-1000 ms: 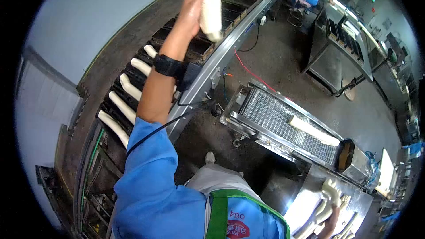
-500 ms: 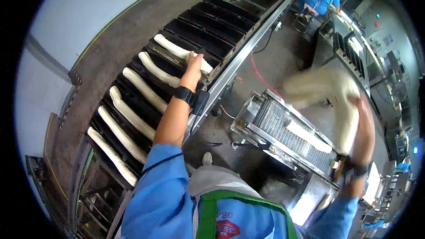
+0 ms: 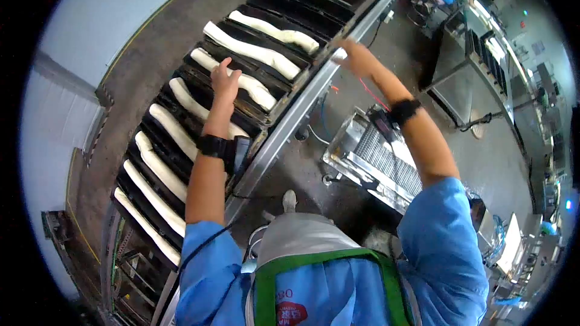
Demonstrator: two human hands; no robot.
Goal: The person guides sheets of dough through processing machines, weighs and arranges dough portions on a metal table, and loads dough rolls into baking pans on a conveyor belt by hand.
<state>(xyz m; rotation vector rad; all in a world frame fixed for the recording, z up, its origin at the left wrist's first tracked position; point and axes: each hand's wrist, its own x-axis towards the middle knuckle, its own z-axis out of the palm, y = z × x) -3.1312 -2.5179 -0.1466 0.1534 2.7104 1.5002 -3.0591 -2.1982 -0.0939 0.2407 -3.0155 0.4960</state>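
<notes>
- Our left hand is open, fingers spread, at the third dough strip from the conveyor's far end.
- We hold our right hand over the conveyor's right edge rail; it is blurred, so we cannot tell whether it is open.
- We see eight dough strips lying side by side in black pans, down to the conveyor's near left corner.

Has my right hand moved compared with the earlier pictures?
Yes. Judged against the long metal rail, your right hand has moved towards it: half a second ago it was well away, past the mesh conveyor.
</notes>
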